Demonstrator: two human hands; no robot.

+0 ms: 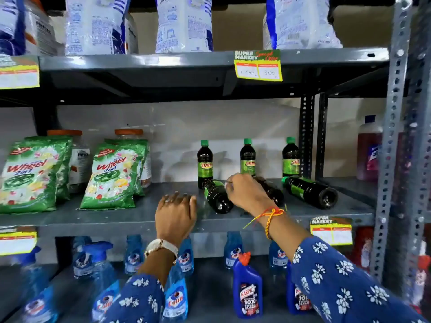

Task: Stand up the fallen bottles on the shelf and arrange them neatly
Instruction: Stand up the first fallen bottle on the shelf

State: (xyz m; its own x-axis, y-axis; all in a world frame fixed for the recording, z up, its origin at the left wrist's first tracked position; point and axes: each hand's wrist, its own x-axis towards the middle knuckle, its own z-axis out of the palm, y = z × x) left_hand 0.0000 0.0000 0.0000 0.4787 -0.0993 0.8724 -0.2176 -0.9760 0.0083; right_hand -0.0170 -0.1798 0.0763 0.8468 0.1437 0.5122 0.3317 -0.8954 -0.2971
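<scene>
Three dark bottles with green caps and green labels stand at the back of the grey middle shelf (pixel 140 215): left (pixel 204 159), middle (pixel 247 157), right (pixel 290 157). Three more lie on their sides in front of them. The left fallen bottle (pixel 218 199) points its base at me. The middle fallen bottle (pixel 271 191) is mostly hidden behind my right hand. The right fallen bottle (pixel 310 191) lies apart near the shelf post. My right hand (pixel 245 191) hovers with curled fingers at the left fallen bottle's far end; any grip is hidden. My left hand (pixel 176 210) rests palm down on the shelf beside that bottle.
Green detergent pouches (pixel 112 176) and jars stand at the left of the same shelf. White bags fill the upper shelf (pixel 163 62). Blue spray bottles (pixel 175 297) and toilet cleaner bottles (pixel 247 292) stand below. A perforated steel post (pixel 391 136) bounds the right side.
</scene>
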